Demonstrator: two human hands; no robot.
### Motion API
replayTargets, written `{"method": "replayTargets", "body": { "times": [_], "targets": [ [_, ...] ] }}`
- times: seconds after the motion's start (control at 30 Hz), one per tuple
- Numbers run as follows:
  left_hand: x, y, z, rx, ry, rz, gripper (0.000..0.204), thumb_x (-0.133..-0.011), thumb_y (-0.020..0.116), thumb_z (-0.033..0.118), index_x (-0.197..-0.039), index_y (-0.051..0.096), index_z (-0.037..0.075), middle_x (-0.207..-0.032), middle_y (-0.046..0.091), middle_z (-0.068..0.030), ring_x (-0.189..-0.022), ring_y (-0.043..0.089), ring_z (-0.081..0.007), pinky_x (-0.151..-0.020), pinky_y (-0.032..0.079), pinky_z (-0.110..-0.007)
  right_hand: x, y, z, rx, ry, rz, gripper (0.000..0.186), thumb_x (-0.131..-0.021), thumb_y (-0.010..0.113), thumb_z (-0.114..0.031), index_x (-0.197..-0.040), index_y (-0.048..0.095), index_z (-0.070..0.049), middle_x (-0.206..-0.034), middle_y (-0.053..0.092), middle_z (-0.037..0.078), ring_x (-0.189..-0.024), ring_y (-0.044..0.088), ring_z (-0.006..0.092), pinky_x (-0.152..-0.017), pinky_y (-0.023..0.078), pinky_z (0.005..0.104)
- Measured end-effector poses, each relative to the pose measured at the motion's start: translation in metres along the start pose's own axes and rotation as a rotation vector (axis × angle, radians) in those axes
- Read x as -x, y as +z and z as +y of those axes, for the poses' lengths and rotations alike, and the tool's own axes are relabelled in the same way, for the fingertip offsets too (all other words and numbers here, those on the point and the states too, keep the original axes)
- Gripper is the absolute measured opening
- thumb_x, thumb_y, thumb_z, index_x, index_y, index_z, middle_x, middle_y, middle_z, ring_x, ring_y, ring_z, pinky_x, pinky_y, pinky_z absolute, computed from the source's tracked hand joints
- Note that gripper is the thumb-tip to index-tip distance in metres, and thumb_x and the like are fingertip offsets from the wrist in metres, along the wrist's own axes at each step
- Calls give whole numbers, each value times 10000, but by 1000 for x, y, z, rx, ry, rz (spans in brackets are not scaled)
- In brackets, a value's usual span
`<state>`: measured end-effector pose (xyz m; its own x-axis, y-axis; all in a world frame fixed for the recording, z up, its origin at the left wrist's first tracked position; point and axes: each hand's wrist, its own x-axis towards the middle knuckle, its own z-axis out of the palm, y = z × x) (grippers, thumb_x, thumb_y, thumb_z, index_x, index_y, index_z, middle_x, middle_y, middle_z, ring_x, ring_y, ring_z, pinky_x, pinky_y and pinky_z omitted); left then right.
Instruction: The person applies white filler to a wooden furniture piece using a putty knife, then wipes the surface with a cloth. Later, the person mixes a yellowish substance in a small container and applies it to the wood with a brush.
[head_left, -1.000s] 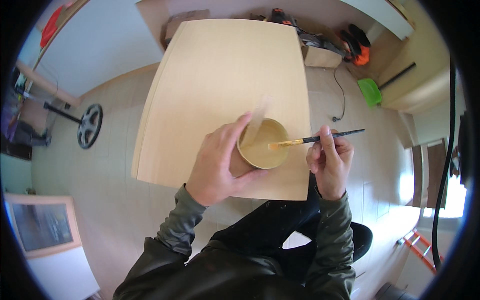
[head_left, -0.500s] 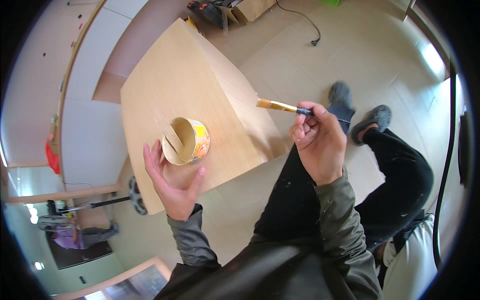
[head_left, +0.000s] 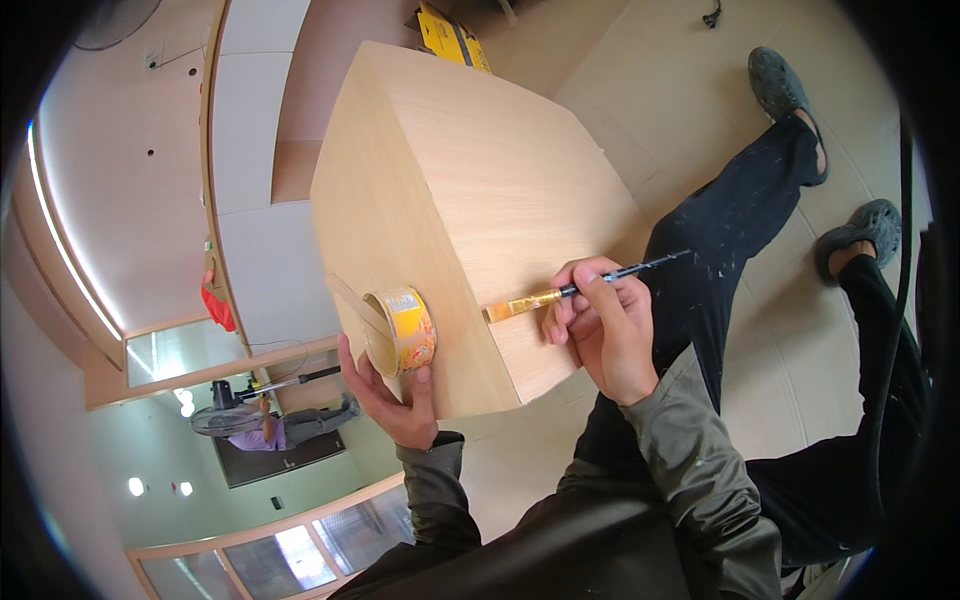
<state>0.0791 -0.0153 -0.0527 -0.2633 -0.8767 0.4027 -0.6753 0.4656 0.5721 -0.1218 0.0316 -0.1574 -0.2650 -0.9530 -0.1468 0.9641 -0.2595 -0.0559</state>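
Observation:
My left hand (head_left: 395,405) is closed around the lower part of a yellow-patterned paper tub (head_left: 410,328), its thumb against the side nearest me. A flat pale stick (head_left: 358,305) leans out over the tub's rim. Between the fingers and thumb of my right hand (head_left: 608,325) is a paintbrush (head_left: 535,303) with a dark, paint-flecked handle. Its bristles point left and lie at the edge where two faces of a light wood-grain box (head_left: 500,180) meet. Whether they touch the wood I cannot tell. The tub is at the box's narrower left face.
Right of the box are a person's legs in dark trousers (head_left: 730,210) and grey clogs (head_left: 778,85). A yellow carton (head_left: 452,38) lies beyond the box. At the left stand white cabinets (head_left: 262,270) and a fan (head_left: 215,420), with another person (head_left: 290,428) behind it.
My left hand has closed on the tub, which it was spread beside. The brush has come down to the box's edge. The whole view has shifted and turned.

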Motion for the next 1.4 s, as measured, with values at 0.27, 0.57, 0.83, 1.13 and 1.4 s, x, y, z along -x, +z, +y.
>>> {"method": "replayTargets", "body": {
  "times": [0.27,0.57,0.83,1.13,1.4],
  "targets": [
    [-2,-3,4,-17,-37,13,898,-769,695,83,-1498,174,18,-1247,513,-190,-1197,504,-275,-1031,383,-374,2,10,1,113,-81,10,252,-1022,475,-157,-968,587,61,-706,585,100,-592,566,142,-581,527,295],
    [-2,-4,4,-15,-26,20,926,-759,699,82,-1501,149,20,-1229,519,-196,-1184,510,-286,-1031,370,-378,-2,9,6,117,-87,-2,242,-1022,467,-144,-964,577,63,-700,572,100,-577,549,138,-564,530,296],
    [-2,-4,3,-67,27,-9,854,-842,657,146,-1508,139,17,-1266,518,-204,-1170,523,-263,-1013,389,-366,0,12,5,100,-100,35,252,-1021,469,-144,-945,581,69,-667,555,92,-544,531,129,-544,526,297],
    [-3,-3,2,-88,41,-10,852,-850,654,160,-1506,133,10,-1233,538,-210,-1131,550,-265,-992,405,-368,-1,12,4,139,-90,34,253,-1017,485,-151,-947,586,69,-666,557,90,-538,525,123,-536,523,290],
    [-3,-4,1,-106,64,-15,834,-857,641,163,-1506,137,15,-1223,539,-219,-1134,549,-273,-987,408,-372,-3,17,2,121,-88,58,237,-1012,488,-135,-926,589,61,-662,557,84,-533,521,118,-540,522,282]
  ]
}}
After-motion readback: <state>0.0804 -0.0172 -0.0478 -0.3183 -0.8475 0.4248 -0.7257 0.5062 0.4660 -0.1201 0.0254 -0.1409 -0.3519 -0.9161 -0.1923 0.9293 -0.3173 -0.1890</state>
